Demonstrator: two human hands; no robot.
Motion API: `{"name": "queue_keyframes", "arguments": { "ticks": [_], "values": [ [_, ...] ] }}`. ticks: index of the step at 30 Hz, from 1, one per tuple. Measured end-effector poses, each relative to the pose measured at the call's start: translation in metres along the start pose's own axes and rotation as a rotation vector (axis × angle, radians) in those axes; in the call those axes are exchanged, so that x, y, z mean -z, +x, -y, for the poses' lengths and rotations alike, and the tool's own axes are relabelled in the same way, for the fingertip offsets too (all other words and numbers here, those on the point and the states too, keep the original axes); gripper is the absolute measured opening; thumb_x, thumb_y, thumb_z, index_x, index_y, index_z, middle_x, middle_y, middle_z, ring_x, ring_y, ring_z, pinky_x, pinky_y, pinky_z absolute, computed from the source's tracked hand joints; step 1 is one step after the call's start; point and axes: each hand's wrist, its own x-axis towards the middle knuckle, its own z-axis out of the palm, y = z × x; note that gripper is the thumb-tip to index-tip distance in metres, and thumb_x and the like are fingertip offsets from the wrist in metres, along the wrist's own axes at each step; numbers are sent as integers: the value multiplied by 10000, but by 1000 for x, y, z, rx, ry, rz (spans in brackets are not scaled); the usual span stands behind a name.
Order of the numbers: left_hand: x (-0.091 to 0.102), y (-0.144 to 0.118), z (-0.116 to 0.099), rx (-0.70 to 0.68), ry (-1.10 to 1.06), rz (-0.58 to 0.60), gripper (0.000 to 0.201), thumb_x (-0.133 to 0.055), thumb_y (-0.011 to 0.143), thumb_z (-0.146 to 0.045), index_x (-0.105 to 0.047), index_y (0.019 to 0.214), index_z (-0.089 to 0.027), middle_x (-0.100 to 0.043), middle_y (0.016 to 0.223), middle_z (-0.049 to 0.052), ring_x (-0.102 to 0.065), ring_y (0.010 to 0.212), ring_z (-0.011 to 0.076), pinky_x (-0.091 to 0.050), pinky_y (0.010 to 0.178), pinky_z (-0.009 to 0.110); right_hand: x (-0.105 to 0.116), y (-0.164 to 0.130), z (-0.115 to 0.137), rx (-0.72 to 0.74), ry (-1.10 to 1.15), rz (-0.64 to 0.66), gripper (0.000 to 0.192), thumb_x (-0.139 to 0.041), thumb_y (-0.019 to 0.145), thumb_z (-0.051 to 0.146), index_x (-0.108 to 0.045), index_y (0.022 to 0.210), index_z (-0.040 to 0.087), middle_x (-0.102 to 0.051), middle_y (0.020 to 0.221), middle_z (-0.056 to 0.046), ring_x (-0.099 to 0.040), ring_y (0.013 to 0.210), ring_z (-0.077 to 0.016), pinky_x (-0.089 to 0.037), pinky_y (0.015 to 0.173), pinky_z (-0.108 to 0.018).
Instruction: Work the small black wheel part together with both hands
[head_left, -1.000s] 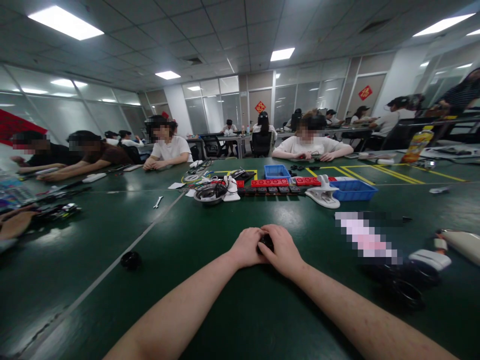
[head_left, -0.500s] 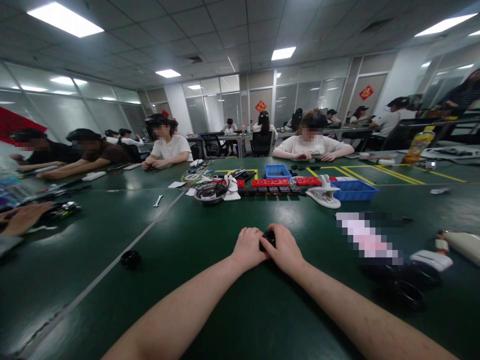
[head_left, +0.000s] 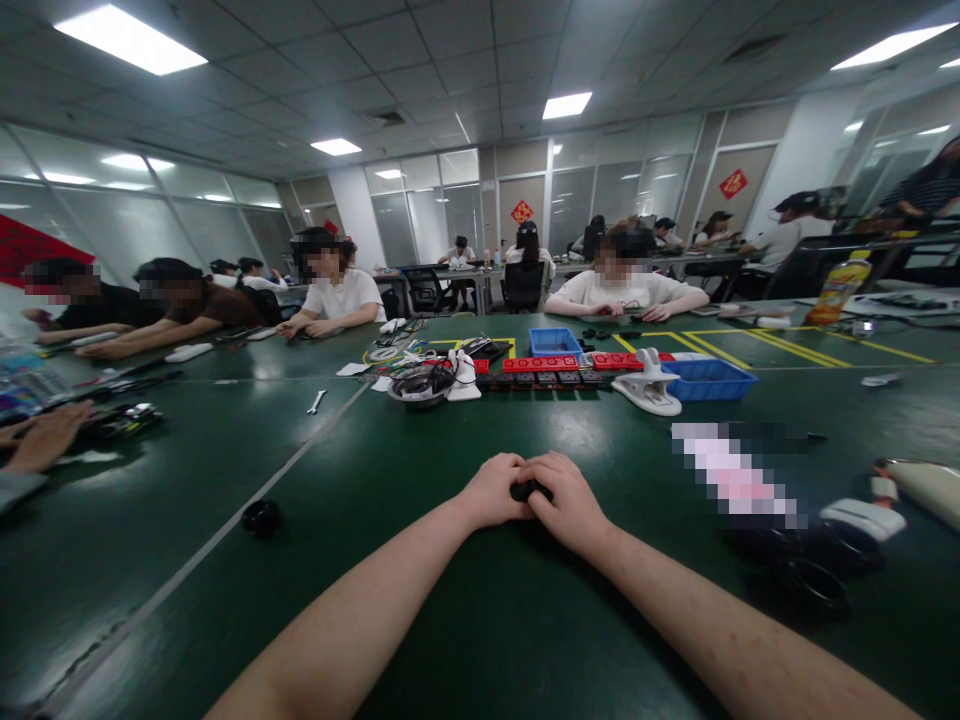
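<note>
- Holding a small black part (head_left: 529, 491) between both hands, I see my left hand (head_left: 493, 491) and my right hand (head_left: 571, 499) pressed together over it near the middle of the green table (head_left: 420, 610).
- My left hand is curled into a loose fist, its fingers closed against one side of the part.
- My right hand is curled the same way, thumb and fingers wrapped over the other side; the knuckles of both hands touch above it.
- Only a dark, rounded sliver of the part shows in the gap between my hands. It looks glossy black. I cannot tell its full shape, since my fingers cover most of it.
- It sits just above the table top, or on it; I cannot tell which.
- One other small black round piece (head_left: 262, 517) lies alone on the table, well to my left.
- Farther ahead I count two blue bins: one smaller (head_left: 554, 342) behind, one wider (head_left: 708, 381) to the right.
- Red trays (head_left: 540, 365) lie in a row between them, with dark parts lined up just in front.
- One white clamp-like tool (head_left: 649, 392) rests just beside the wider bin.
- One round bowl of cables (head_left: 421, 386) stands left of the red trays.
- One small wrench (head_left: 316, 403) lies farther left.
- One co-worker's hand (head_left: 45, 438) rests at the far left edge.
</note>
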Motion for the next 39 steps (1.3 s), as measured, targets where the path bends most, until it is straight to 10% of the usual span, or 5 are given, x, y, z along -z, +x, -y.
{"name": "queue_keyframes", "arguments": {
  "ticks": [18,24,39],
  "values": [
    [-3,-1,4,-95,9,37,357,-666,615,-374,-595,935,-233,-524,1060,23,-463,1015,217,-346,899,351,3,-5,9,200,74,-63,255,-338,660,55,-537,666,215,-581,648,19,-564,718,-132,-330,969,-409],
    [-3,-2,-5,-10,21,-24,602,-696,544,-440,-486,1061,-214,-519,1045,42,-476,991,230,-342,905,362,3,-2,5,-14,-95,-101,219,-486,712,227,-512,922,168,-566,921,-80,-496,884,-214,-371,841,-404],
    [-4,-3,-27,131,144,-40,436,-628,616,-371,-520,993,-180,-555,956,49,-499,956,230,-268,978,416,-4,3,0,-188,-195,-3,132,-424,791,282,-497,785,172,-520,769,-38,-467,754,-165,-356,695,-285]
  ]
}}
